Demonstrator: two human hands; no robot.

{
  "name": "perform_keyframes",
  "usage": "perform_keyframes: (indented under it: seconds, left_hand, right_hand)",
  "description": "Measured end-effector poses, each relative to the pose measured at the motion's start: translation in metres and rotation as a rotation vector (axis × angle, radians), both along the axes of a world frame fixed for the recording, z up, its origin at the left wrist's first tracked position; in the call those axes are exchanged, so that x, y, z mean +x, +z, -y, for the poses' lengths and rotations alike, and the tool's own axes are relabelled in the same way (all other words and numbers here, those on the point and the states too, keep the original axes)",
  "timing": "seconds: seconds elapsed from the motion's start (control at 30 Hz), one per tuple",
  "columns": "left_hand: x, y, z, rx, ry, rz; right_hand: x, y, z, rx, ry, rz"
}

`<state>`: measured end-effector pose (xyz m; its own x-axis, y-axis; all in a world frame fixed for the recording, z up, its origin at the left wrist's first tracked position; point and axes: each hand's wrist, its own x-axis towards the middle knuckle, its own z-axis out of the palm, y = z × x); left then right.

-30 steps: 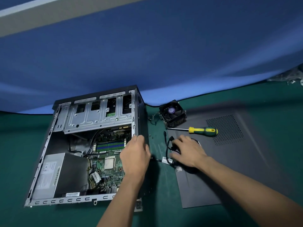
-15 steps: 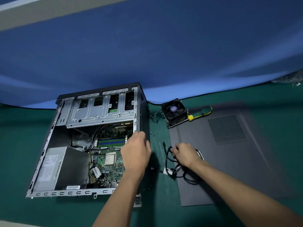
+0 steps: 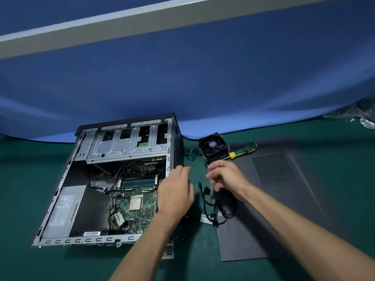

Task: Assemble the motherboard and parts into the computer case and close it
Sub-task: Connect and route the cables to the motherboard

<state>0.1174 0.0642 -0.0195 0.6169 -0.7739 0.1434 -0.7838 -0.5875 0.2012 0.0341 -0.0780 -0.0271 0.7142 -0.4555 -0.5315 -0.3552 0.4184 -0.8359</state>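
Note:
The open computer case (image 3: 129,148) lies on its side on the green mat. Inside it sit the motherboard (image 3: 142,211), with its bare CPU socket, and a grey power supply (image 3: 67,211). My left hand (image 3: 174,195) hovers over the case's right edge, fingers relaxed and holding nothing. My right hand (image 3: 225,177) is blurred, its fingers loosely spread above a black cable bundle (image 3: 209,203). That bundle lies at the left edge of the dark side panel (image 3: 284,199). The cooler fan (image 3: 213,146) stands just beyond my right hand.
A yellow-and-green screwdriver (image 3: 243,151) lies behind the fan on the side panel's far edge. A blue cloth backdrop rises behind the table. Crumpled plastic (image 3: 357,116) sits at the far right. Green mat (image 3: 30,189) stretches left of the case.
My right hand let go of the cable bundle and rose toward the fan. My left hand lifted off the case's right edge. The screwdriver was pushed back behind the fan earlier.

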Motion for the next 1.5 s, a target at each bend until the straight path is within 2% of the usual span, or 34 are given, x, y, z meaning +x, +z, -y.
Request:
perform_keyframes:
  seconds: [0.07,0.13,0.2,0.3,0.43,0.5,0.6,0.67,0.8,0.93,1.13,1.2,1.27,1.33,1.5]
  left_hand:
    - [-0.004,0.002,0.003,-0.034,-0.048,-0.063]
    - [-0.009,0.004,0.009,-0.071,-0.006,-0.248]
    - [-0.012,-0.001,0.015,-0.03,0.039,-0.434]
    - [-0.012,-0.015,0.02,0.139,0.016,-0.581]
    - [-0.016,-0.036,0.017,0.519,-0.135,-0.548]
    - [-0.023,-0.047,0.018,0.555,-0.133,-0.664]
    - [-0.033,-0.052,0.025,0.37,0.041,-1.006]
    - [-0.034,-0.053,0.031,0.301,0.13,-1.135]
    - [-0.035,-0.051,0.036,0.347,0.038,-1.114]
    - [-0.038,-0.044,0.044,0.182,0.135,-1.19]
    - [-0.045,-0.039,0.054,0.165,0.243,-1.332]
    - [-0.049,-0.04,0.057,0.132,0.31,-1.315]
    - [-0.046,-0.036,0.06,0.033,0.359,-1.298]
    - [-0.037,-0.024,0.062,-0.146,0.414,-1.34]
    - [0.003,0.028,0.058,-0.494,0.568,-1.411]
  right_hand:
    - [0.003,0.013,0.001,0.032,0.0,0.049]
    - [0.004,0.023,0.001,0.003,-0.005,0.1]
    - [0.004,0.03,0.001,-0.021,-0.059,0.149]
    - [0.003,0.036,0.003,-0.009,-0.179,0.219]
    - [-0.004,0.043,0.008,0.016,-0.244,0.273]
    - [-0.008,0.044,0.01,0.005,-0.23,0.273]
    - [-0.013,0.041,0.01,-0.005,-0.213,0.257]
    - [-0.017,0.039,0.008,-0.001,-0.217,0.251]
    - [-0.02,0.036,0.007,0.005,-0.216,0.233]
    - [-0.017,0.035,0.008,-0.013,-0.213,0.227]
    - [-0.017,0.041,0.012,-0.076,-0.19,0.23]
    - [-0.02,0.044,0.015,-0.104,-0.182,0.227]
    - [-0.024,0.044,0.019,-0.126,-0.207,0.216]
    - [-0.028,0.043,0.023,-0.156,-0.241,0.182]
    - [-0.015,0.046,0.017,-0.204,-0.228,0.112]
